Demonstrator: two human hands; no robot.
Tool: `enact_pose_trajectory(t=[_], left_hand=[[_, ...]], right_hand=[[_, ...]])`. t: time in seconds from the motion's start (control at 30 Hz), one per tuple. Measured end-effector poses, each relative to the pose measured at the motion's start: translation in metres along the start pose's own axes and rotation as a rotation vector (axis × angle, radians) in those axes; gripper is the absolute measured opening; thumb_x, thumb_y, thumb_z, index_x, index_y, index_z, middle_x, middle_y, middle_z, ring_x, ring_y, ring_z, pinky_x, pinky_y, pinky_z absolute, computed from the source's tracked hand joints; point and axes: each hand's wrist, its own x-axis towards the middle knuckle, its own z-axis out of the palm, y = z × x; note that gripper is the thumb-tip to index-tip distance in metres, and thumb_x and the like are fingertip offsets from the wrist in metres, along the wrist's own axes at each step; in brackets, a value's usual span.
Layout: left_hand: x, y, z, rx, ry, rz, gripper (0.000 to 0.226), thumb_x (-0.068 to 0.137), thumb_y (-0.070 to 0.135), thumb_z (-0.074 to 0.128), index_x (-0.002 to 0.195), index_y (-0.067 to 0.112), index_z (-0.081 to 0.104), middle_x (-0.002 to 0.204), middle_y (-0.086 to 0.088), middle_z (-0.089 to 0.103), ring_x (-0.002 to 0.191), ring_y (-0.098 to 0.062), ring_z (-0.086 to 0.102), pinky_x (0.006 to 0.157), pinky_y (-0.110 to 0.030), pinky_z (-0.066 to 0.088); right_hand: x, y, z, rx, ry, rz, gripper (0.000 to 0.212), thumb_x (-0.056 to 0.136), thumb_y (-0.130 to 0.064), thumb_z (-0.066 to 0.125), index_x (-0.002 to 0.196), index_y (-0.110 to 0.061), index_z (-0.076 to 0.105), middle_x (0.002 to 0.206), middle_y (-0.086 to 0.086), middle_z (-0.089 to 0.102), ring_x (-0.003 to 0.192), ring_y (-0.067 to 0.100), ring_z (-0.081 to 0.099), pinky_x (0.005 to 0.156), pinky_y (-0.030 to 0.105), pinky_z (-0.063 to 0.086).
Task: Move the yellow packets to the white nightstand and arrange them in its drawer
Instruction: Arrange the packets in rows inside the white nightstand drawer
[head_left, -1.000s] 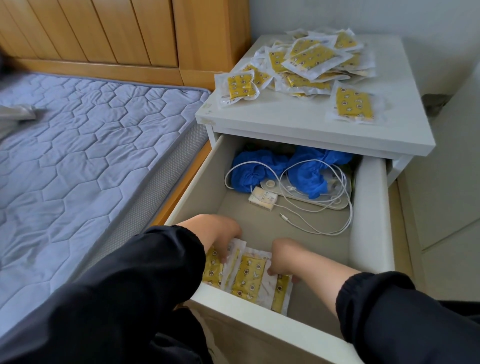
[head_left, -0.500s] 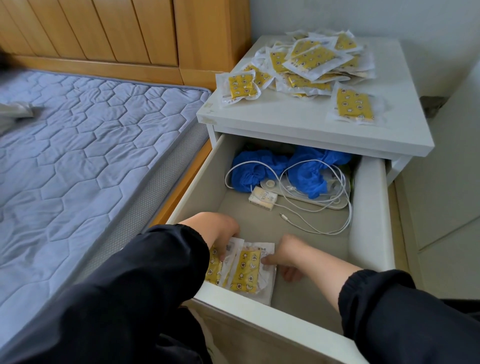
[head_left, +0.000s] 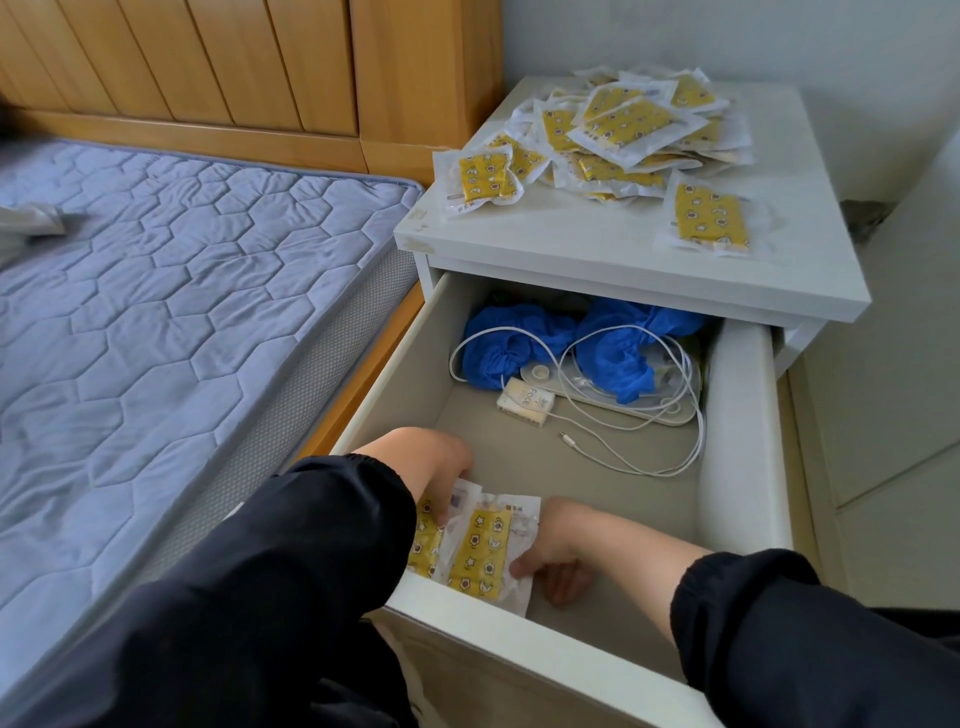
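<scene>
The white nightstand (head_left: 613, 260) has its drawer (head_left: 737, 415) pulled out. A heap of several yellow packets (head_left: 628, 130) lies on its top, with single packets at the front left (head_left: 480, 176) and front right (head_left: 711, 218). In the drawer's near left corner lie yellow packets (head_left: 480, 551), overlapping. My left hand (head_left: 441, 467) presses its fingers on the left packet (head_left: 423, 540). My right hand (head_left: 556, 545) pinches the right edge of the top packet, thumb on it and fingers curled beside it.
At the back of the drawer lie blue cloths (head_left: 561, 343), a white cable (head_left: 649, 431), a small white box (head_left: 524, 402) and a flat white device. A bed with a grey quilted mattress (head_left: 156, 312) and wooden headboard (head_left: 234, 67) stands to the left.
My right hand has slid left and pushed the packets together into the drawer's near left corner; the rightmost packet is now tucked under the top one. My left hand has stayed put.
</scene>
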Motion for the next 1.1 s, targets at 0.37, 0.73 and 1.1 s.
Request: enact_pose_trajectory(t=[0.37,0.73,1.1], left_hand=[[-0.01,0.0,-0.01,-0.065,0.054,0.002,0.057,0.078,0.029,0.078,0.126,0.01,0.054,0.123,-0.007,0.059,0.11,-0.026,0.057,0.086,-0.033,0.046],[-0.04,0.03,-0.038,-0.35,0.645,-0.01,0.026,0.09,0.028,0.058,0.115,0.023,0.06,0.111,0.002,0.061,0.098,-0.017,0.057,0.085,-0.032,0.05],[-0.099,0.045,-0.129,-0.55,1.142,0.07,0.032,0.092,0.011,0.05,0.122,0.017,0.058,0.124,-0.001,0.054,0.111,-0.019,0.051,0.089,-0.028,0.042]], right_hand=[[-0.001,0.001,0.001,-0.215,-0.06,-0.096,0.053,0.093,-0.038,0.057,0.121,0.006,0.049,0.084,0.019,0.069,0.054,0.021,0.061,0.061,0.033,0.052],[-0.057,0.0,-0.051,-0.379,0.602,-0.277,0.042,0.095,-0.046,0.046,0.103,-0.008,0.061,0.09,0.007,0.061,0.084,0.025,0.059,0.069,0.029,0.044],[-0.149,0.004,-0.152,-0.099,1.375,-0.826,0.012,0.09,-0.014,0.052,0.089,-0.008,0.063,0.103,0.004,0.061,0.101,0.021,0.053,0.077,0.029,0.042]])
